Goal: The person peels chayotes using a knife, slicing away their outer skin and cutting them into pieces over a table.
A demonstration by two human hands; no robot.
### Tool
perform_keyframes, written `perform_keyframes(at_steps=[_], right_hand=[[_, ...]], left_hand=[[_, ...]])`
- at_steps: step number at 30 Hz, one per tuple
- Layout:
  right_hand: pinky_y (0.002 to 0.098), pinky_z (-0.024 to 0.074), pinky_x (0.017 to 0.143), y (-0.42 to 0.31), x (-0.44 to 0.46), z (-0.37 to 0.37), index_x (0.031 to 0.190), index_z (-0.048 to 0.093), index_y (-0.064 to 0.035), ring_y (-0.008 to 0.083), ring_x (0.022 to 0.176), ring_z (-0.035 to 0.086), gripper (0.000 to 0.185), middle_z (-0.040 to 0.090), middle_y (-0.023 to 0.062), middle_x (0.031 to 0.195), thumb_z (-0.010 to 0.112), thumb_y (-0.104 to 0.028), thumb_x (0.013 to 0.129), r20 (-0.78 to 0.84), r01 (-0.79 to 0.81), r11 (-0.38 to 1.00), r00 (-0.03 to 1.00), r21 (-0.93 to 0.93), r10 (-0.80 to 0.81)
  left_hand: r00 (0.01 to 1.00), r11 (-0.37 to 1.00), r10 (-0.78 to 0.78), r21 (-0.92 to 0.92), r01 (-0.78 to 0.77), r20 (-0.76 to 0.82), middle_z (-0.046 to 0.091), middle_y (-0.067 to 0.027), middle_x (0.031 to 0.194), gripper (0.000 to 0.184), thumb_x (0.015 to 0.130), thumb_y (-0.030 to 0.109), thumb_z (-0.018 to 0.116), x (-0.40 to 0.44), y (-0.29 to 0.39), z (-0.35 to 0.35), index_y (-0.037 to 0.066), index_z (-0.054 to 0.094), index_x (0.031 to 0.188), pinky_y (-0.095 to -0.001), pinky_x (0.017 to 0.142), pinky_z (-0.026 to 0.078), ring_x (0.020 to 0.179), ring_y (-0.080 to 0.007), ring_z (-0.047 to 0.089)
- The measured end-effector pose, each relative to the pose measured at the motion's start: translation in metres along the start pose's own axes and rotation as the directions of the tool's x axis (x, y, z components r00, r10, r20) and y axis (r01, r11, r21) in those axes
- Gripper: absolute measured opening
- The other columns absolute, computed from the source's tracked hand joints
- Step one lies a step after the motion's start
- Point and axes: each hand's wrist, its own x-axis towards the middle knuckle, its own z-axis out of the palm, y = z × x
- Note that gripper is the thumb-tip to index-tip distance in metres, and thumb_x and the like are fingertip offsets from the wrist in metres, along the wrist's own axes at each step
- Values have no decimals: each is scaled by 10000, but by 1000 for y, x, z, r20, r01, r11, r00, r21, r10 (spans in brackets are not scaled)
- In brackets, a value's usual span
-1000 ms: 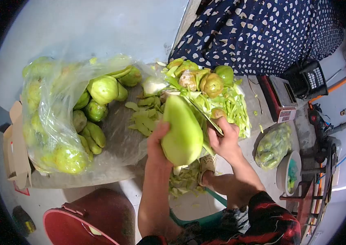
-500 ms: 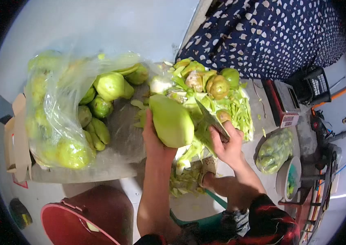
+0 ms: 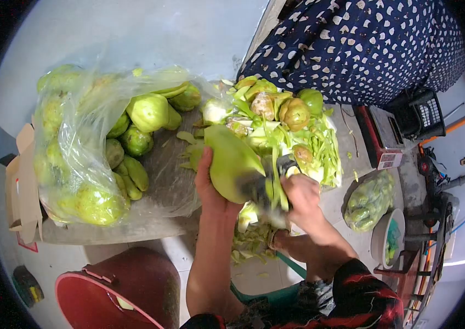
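Green fruit (image 3: 230, 159) was a large, elongated body with rounded sides, smooth and firm in appearance. Thin, limp, curling green strips (image 3: 328, 145) formed a loose heap to its right, with several lumpy, brown-mottled fruits (image 3: 294, 114) on top. To its left, a clear, wrinkled plastic bag (image 3: 71, 159) covered a mass of whole fruits; others, ridged and glossy, lay exposed at the bag's mouth, among them a pale pear-shaped fruit (image 3: 148, 112). The table (image 3: 134, 233) had a dull, grey-brown top. A red bucket (image 3: 156, 285) with a round rim stood below its front edge.

The left forearm extended upward from the lower edge of the view. The left hand (image 3: 213, 183) supported the green fruit from below and the left, thumb against its side; its remaining fingers were largely hidden. The right forearm angled up and to the left. The right hand (image 3: 302, 194) had its fingers curled tightly around the grip of a knife (image 3: 254, 189). The blade was motion-blurred across the fruit's lower right end; contact could not be determined.

The green fruit was raised between the bag and the heap, its long axis slanting from upper left to lower right. Its surface was yellowish green, lighter along the upper side.
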Motion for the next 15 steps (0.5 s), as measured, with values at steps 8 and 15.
perform_keyframes(at_steps=[8,15], right_hand=[[378,422,485,1,-5,1,953,577,20,288,548,536,423,495,108,659,692,-75,556,30,-107,990,994,-87,110],[436,478,530,11,-10,7,936,534,-34,357,583,593,311,580,149,679,697,-57,672,185,-476,874,855,-93,485]], left_hand=[[1000,993,-26,-113,27,10,658,-125,1094,517,925,494,479,-1,10,0,82,585,1219,-427,820,552,944,-288,651],[982,993,-117,-3,119,151,664,-147,1049,546,932,510,447,-7,15,-3,70,571,1229,-436,819,553,912,-314,652]])
